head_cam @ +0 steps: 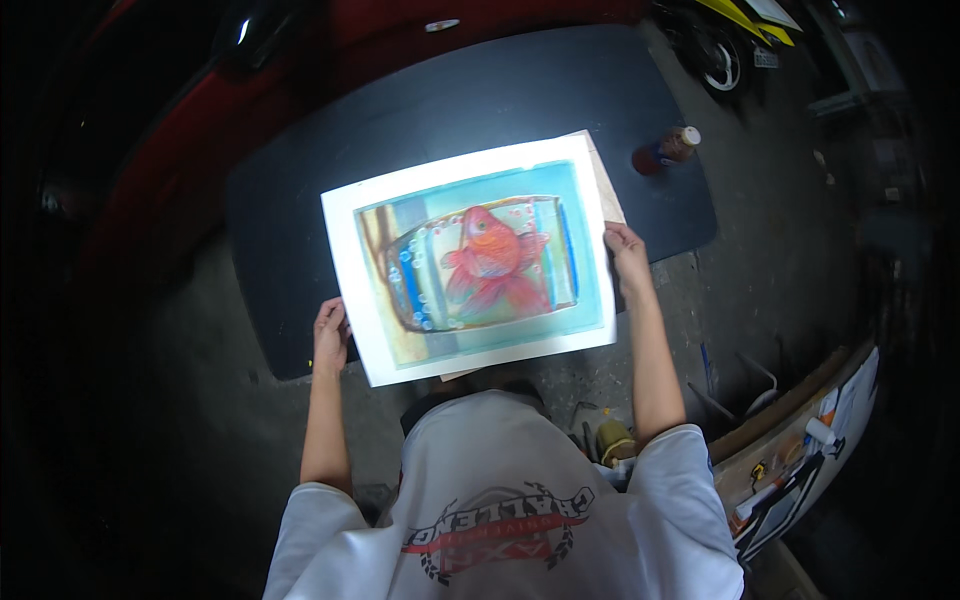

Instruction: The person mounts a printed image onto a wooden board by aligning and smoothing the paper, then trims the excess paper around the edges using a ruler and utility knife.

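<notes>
Between my two hands is a sheet of white-bordered paper with a coloured drawing of a red-orange goldfish (491, 251) in a glass bowl with bubbles. My left hand (330, 334) grips its left edge near the lower corner. At the right edge, my right hand (626, 251) pinches the paper between thumb and fingers. A tan board (606, 184) shows behind the sheet at its right side, and a bit of it peeks out below. The sheet is held over a dark table (480, 82); whether it touches the tabletop I cannot tell.
A bottle of dark red liquid with a white cap (664, 151) stands on the table's right part. Beyond the table is a red car (360, 34), with a yellow motorcycle (724, 56) at upper right. A side table (806, 450) at lower right bears several items, among them a tape measure (760, 470).
</notes>
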Demonstrator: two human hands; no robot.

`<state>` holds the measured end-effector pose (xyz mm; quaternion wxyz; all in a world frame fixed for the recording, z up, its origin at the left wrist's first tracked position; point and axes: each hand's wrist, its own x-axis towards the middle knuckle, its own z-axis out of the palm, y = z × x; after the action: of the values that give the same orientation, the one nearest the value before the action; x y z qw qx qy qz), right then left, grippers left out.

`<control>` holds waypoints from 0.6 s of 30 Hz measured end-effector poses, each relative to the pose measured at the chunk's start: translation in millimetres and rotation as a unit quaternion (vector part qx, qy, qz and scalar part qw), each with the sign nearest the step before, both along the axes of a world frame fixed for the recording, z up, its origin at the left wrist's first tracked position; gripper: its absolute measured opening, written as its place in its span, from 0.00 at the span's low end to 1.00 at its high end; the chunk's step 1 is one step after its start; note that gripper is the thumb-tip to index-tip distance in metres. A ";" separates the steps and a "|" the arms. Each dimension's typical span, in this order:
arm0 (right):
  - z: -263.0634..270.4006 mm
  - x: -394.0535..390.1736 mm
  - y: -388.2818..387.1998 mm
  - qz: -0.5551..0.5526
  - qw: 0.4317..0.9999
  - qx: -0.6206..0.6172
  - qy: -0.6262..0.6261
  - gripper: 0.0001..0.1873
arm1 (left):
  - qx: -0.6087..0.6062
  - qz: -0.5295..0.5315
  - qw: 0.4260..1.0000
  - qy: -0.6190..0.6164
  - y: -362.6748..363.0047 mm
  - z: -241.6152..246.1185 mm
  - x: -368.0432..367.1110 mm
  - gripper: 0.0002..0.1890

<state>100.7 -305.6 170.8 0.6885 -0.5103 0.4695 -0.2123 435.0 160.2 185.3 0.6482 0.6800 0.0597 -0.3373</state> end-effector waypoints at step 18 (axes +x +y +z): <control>-74.7 -57.0 147.5 -0.153 0.982 -0.108 0.007 0.17 | 0.032 -0.105 0.992 -0.058 -78.0 2.0 160.2 0.08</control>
<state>43.7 -158.2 96.2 0.5853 -0.5051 0.5213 -0.3613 595.2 82.2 187.3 0.5897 0.7213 -0.0389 -0.3613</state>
